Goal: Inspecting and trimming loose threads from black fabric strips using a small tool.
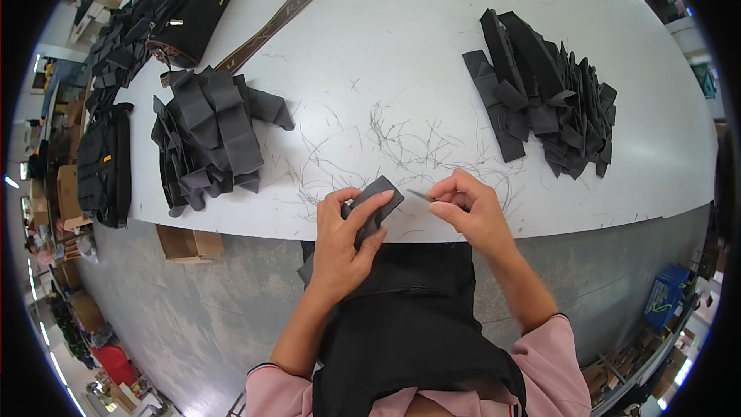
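Your left hand (338, 241) is clamped on a folded dark fabric strip (380, 185) over the near edge of the white table (401, 8); your right hand (475, 212), apart from it, pinches a slim tool (417, 195) — keep the strip taut and that tool's tip clear of your left fingers. From the head view, the strip's long axis slants lower left to upper right, its free end pointing away from you — slightly rightward.

Short pink sleeves (552, 367) with dark-edged cuffs, black apron (417, 344).
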The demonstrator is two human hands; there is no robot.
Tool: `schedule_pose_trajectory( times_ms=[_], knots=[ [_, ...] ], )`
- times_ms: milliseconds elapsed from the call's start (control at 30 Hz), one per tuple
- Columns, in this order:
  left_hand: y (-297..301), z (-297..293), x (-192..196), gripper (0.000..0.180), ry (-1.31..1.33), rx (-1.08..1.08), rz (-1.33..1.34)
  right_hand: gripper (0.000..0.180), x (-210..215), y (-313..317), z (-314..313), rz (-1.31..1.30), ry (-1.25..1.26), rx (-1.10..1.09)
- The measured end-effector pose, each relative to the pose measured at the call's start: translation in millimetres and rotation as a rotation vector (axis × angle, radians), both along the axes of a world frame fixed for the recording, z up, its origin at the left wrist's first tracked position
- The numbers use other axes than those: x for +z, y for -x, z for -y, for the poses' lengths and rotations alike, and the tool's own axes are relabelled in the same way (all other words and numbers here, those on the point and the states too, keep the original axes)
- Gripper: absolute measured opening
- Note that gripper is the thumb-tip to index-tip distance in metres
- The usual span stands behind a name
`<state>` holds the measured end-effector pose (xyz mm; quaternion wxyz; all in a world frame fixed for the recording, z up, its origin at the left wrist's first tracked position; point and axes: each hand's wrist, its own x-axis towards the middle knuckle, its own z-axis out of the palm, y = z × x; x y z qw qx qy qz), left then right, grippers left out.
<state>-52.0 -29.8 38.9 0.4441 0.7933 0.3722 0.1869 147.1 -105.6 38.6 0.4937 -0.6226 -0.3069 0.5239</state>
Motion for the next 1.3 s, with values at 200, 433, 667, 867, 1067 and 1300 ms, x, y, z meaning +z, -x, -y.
schedule_pose_trajectory(
  times_ms=[200,433,667,867,1067,1300],
  knots=[
    [-15,10,-1,0.065,-0.196,0.082,-0.087,0.011,-14,23,-9,-0.27,0.008,-0.091],
    [14,4,-14,0.073,0.966,-0.179,0.473,0.011,-7,22,-20,-0.641,0.09,-0.118],
    [0,14,-27,0.034,1.2,0.238,0.429,0.018,-36,49,-11,0.126,-0.271,-0.387],
    [-7,7,-11,0.025,1.089,0.288,0.412,0.03,-15,44,13,0.797,-0.367,-0.069],
    [-8,9,-3,0.026,1.101,0.264,0.395,0.029,-19,41,12,0.992,-0.425,0.0],
    [-7,15,-11,0.035,1.079,0.26,0.36,0.029,-13,45,5,0.911,-0.5,-0.034]
  ],
)
